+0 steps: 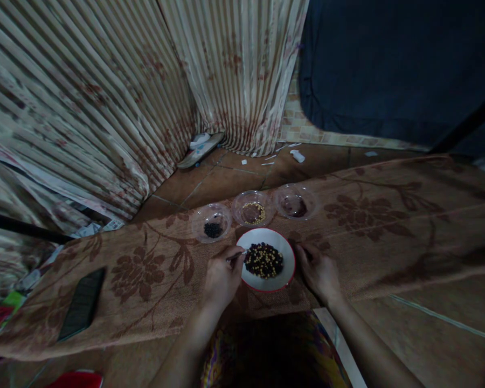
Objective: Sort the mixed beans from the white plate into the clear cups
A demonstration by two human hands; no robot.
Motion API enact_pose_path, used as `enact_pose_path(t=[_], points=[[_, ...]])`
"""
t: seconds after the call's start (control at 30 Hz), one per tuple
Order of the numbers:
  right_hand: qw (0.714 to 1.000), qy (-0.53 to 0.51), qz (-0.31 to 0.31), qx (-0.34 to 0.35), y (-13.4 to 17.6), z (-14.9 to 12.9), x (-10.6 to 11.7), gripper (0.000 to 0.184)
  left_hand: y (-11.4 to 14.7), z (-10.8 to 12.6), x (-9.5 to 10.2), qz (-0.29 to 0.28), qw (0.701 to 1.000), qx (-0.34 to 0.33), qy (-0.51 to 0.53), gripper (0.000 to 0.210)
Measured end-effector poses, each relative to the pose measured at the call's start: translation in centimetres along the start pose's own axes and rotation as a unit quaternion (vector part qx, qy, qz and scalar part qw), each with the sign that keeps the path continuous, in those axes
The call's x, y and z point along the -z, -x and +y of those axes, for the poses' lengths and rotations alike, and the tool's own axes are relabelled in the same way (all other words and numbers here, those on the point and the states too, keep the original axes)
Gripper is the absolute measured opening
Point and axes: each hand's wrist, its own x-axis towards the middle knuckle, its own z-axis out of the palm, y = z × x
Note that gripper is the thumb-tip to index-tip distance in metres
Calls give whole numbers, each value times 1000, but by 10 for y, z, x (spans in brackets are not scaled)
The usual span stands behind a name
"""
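A white bowl with a red rim (290, 269) sits in front of me. Black and yellow seed-like grains (264, 261) are mixed in it. At its left rim, my left hand (223, 277) is closed in a pinch on a thin metal tool (232, 257), whose tip points over the bowl. My right hand (318, 272) rests at the right rim with its fingers curled; what they hold, if anything, is hidden. Beyond the bowl stand three clear plastic bowls: one with black grains (213, 230), one with yellow grains (254, 213), one with dark reddish contents (299, 207).
A brown flowered cloth (367, 248) covers the long, low surface. On its left lies a dark phone (83, 303). Striped curtains (234, 70) hang behind, and paper scraps and a small white object (297, 156) lie on the tiled floor. Something red (75, 379) shows at lower left.
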Motion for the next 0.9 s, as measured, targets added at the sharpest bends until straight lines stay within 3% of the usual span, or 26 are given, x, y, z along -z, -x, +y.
enact_pose_path(t=[0.5,0.9], points=[[1000,-6,6,-3,0,-1,1,45,3,-1,-2,-6,996,-43,-72,15],[1000,-6,7,1,0,0,0,43,2,-4,-2,4,1000,-10,10,14]])
